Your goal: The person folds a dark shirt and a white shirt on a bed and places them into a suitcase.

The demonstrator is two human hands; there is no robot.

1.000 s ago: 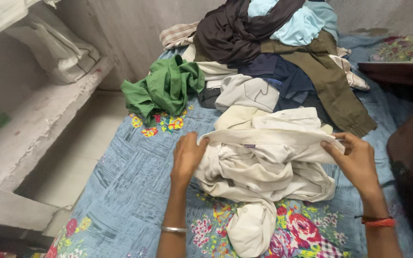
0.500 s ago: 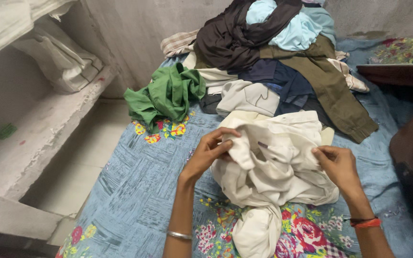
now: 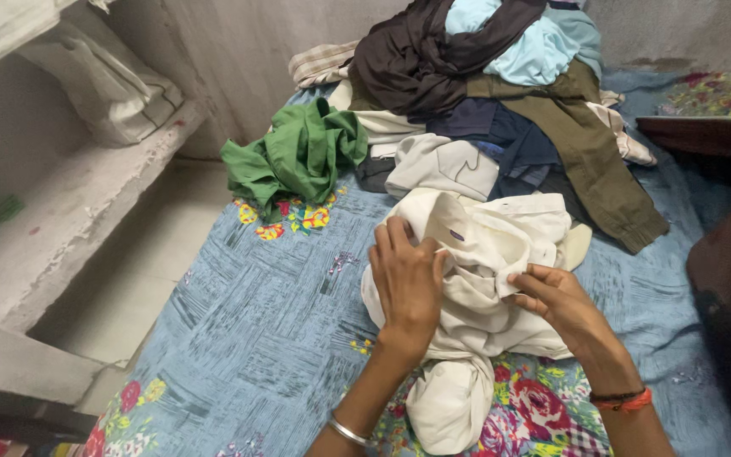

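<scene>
Grey wall (image 3: 239, 51), concrete shelf (image 3: 69, 220), pale floor (image 3: 145, 279).

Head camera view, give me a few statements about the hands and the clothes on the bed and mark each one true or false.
1. Both hands grip the cream cotton shirt. True.
2. The crumpled green garment lies under the left hand. False: it lies apart, beyond the hand, toward the pile.
3. The right hand wears an orange wrist thread. True.
4. The blue floral bedsheet is plain white. False: it is blue with flowers.
</scene>
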